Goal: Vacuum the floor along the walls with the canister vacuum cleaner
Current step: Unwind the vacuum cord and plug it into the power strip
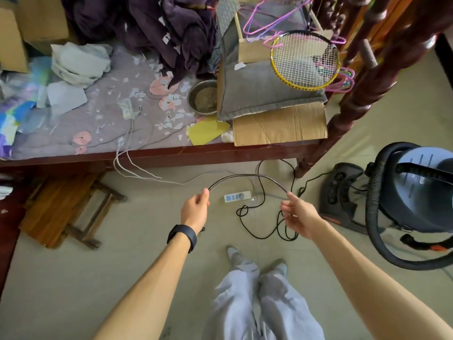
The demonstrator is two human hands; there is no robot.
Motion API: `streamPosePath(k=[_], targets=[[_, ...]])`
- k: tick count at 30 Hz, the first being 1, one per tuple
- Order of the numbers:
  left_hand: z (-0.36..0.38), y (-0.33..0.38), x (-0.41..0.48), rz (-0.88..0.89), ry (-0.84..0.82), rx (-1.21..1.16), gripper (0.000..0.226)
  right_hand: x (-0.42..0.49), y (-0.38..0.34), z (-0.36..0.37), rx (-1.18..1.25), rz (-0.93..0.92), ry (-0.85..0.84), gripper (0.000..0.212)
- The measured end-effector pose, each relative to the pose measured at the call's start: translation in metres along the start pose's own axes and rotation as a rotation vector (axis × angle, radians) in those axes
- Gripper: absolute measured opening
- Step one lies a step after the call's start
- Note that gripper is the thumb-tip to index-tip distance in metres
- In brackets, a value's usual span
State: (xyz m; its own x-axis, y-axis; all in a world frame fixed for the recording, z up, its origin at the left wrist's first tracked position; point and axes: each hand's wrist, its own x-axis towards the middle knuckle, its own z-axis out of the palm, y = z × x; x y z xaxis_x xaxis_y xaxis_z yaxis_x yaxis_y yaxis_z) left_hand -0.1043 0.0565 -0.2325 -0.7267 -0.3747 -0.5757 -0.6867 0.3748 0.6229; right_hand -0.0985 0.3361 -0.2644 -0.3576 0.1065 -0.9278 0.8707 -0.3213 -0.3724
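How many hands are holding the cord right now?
2. The left hand grips one end of the arched cord; the right hand pinches the other, above the power strip.

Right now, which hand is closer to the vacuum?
Right. The right hand holds the cord just left of the vacuum; the left hand holds it farther left, beyond the right hand.

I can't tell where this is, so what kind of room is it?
Most likely a bedroom, a cluttered one. There is a wooden bed with a flowered sheet, a grey pillow and a heap of dark bedding on it. A canister vacuum stands on the floor beside it.
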Motion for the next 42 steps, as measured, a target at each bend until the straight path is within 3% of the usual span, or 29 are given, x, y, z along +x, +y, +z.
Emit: streamPosePath(k=[6, 9, 14, 16, 18, 23, 27, 31, 34, 36, 39, 42], targets=[[0.064, -0.043, 0.061, -0.085, -0.062, 0.194, 0.03, 0.074, 0.055, 0.002, -0.09, 0.05, 0.049, 0.027], [0.101, -0.065, 0.112, -0.13, -0.047, 0.242, 0.032, 0.127, 0.079, 0.002, -0.161, 0.049, 0.077, 0.026], [0.169, -0.119, 0.199, 0.014, -0.179, 0.468, 0.025, 0.233, 0.128, 0.004, -0.287, 0.042, 0.187, 0.029], [0.195, -0.146, 0.229, 0.092, -0.239, 0.569, 0.019, 0.283, 0.155, 0.005, -0.387, 0.025, 0.224, 0.035], [0.222, -0.174, 0.258, 0.165, -0.281, 0.721, 0.028, 0.329, 0.178, 0.003, -0.526, 0.04, 0.259, 0.042], [0.298, -0.237, 0.328, 0.315, -0.463, 1.102, 0.041, 0.432, 0.218, -0.004, -0.707, 0.083, 0.28, 0.078], [0.363, -0.288, 0.375, 0.384, -0.492, 1.225, 0.048, 0.517, 0.236, -0.021, -0.809, 0.08, 0.324, 0.088], [0.423, -0.332, 0.411, 0.363, -0.42, 1.287, 0.063, 0.59, 0.254, -0.04, -0.883, 0.124, 0.412, 0.098], [0.45, -0.366, 0.429, 0.332, -0.358, 1.32, 0.08, 0.625, 0.27, -0.041, -0.895, 0.078, 0.561, 0.085], [0.458, -0.383, 0.434, 0.42, -0.301, 1.344, 0.082, 0.643, 0.28, -0.037, -0.901, -0.05, 0.651, 0.065], [0.459, -0.394, 0.434, 0.594, -0.387, 1.377, 0.051, 0.659, 0.29, -0.027, -0.954, -0.225, 0.656, 0.05], [0.454, -0.378, 0.43, 0.556, -0.586, 1.337, 0.033, 0.656, 0.28, -0.017, -1.037, -0.242, 0.55, 0.054]])
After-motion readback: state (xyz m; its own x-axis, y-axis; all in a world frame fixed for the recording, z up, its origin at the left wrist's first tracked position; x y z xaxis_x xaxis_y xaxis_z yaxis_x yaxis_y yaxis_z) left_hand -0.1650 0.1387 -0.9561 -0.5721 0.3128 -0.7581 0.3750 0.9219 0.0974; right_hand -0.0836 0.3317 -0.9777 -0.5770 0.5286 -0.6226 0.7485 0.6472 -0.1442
